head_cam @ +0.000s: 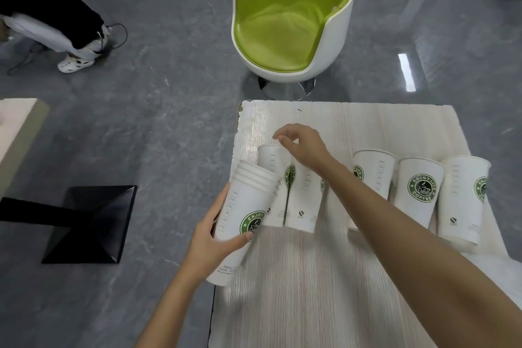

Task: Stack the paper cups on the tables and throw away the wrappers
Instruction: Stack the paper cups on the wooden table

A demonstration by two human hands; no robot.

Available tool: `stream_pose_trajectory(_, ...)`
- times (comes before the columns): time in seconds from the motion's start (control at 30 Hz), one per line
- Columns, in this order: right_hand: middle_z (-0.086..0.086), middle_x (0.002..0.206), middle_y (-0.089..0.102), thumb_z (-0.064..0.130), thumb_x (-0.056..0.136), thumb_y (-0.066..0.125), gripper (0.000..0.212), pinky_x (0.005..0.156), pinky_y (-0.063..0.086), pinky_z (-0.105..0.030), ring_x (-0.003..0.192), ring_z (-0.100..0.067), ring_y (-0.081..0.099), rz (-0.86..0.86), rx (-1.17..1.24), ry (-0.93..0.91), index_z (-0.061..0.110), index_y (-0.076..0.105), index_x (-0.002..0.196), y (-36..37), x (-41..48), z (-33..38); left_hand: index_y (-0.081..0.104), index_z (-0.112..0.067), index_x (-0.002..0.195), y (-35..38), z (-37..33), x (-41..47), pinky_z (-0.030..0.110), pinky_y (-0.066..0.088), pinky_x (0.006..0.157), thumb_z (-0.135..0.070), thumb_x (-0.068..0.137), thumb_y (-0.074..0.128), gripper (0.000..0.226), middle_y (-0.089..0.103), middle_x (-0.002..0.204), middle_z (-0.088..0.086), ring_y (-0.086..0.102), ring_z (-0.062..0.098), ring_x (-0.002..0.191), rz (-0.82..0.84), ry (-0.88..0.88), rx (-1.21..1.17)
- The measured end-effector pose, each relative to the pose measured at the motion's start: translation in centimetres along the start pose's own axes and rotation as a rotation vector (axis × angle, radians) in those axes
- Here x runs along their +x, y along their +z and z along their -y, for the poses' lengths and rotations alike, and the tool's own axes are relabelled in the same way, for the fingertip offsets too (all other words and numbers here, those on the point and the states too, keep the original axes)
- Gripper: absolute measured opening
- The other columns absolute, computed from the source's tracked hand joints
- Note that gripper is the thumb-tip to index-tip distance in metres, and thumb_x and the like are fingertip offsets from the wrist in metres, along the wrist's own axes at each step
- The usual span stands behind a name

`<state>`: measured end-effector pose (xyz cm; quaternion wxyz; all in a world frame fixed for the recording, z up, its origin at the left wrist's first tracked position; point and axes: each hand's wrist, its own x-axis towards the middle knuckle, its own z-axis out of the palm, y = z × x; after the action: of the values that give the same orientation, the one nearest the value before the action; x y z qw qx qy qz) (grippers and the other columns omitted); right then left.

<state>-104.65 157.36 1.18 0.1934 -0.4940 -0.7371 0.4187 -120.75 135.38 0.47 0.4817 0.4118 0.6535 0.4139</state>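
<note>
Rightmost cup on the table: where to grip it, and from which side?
Take the rightmost cup by its upper wall just under the rim, coming from above on the person's right. It stands upright, mouth up, and a neighbouring cup crowds its left side, while the right side is free. Likely the right hand's job: the left hand holds the stack.

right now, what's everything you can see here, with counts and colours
cup stack: one, white with green logo, tilted at table's left edge
loose cups: five visible, white with green logos, upright in a row on table
table: one, pale wood grain, under the cups
chair: one, green seat in white shell, beyond table
table base: one, black, on grey floor at left
other person: one, dark top, pale trousers, top left
left grip: one, grips the cup stack
right grip: one, fingers curled over leftmost loose cup, contact unclear
</note>
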Motion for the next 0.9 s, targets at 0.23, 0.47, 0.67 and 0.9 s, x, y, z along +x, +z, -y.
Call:
stream_pose_trajectory(0.23, 0.004, 0.102, 0.069, 0.018, 0.092, 0.055, 0.016, 0.086, 0.045, -0.027, 0.091, -0.010, 0.058, 0.160, -0.077, -0.012, 0.018, 0.071, 0.095, 1.0, 1.5, -0.1, 0.037, -0.046, 0.141, -0.4, 0.0, 0.2, 0.012, 0.049, 0.087, -0.001, 0.071, 0.083, 0.095, 0.051, 0.133, -0.038, 0.055, -0.005, 0.121, -0.028, -0.019, -0.006)
stream_pose_trajectory(0.47, 0.002, 0.105, 0.070, 0.013, 0.091, 0.055, 0.018, 0.085, 0.043, -0.025, 0.097, -0.010, 0.058, 0.248, -0.091, 0.026, 0.018, 0.073, 0.094, 1.8, 1.6, -0.1, 0.036, -0.041, 0.144, -0.7, 0.0, -0.2, 0.010, 0.049, 0.084, 0.000, 0.072, 0.082, 0.095, 0.053, 0.128, -0.040, 0.058, -0.006, 0.116, -0.046, -0.039, 0.002)
stream_pose_trajectory(0.67, -0.001, 0.100, 0.072, 0.010, 0.092, 0.057, 0.019, 0.089, 0.050, -0.027, 0.094, -0.012, 0.064, 0.172, 0.001, -0.027, 0.019, 0.073, 0.090, 1.1, 0.9, 0.4, 0.036, -0.041, 0.145, -1.1, 0.1, -0.8, 0.013, 0.050, 0.088, -0.001, 0.072, 0.082, 0.096, 0.052, 0.133, -0.036, 0.057, -0.003, 0.119, -0.046, -0.041, -0.001)
stream_pose_trajectory(0.9, 0.008, 0.095, 0.071, 0.008, 0.090, 0.059, 0.017, 0.088, 0.045, -0.012, 0.093, -0.004, 0.064, 0.002, 0.090, -0.115, 0.017, 0.074, 0.090, -1.5, -0.7, 2.0, 0.035, -0.034, 0.148, -1.1, 0.2, -2.0, 0.015, 0.049, 0.093, 0.002, 0.071, 0.082, 0.097, 0.048, 0.139, -0.032, 0.055, -0.001, 0.123, -0.043, -0.011, -0.026)
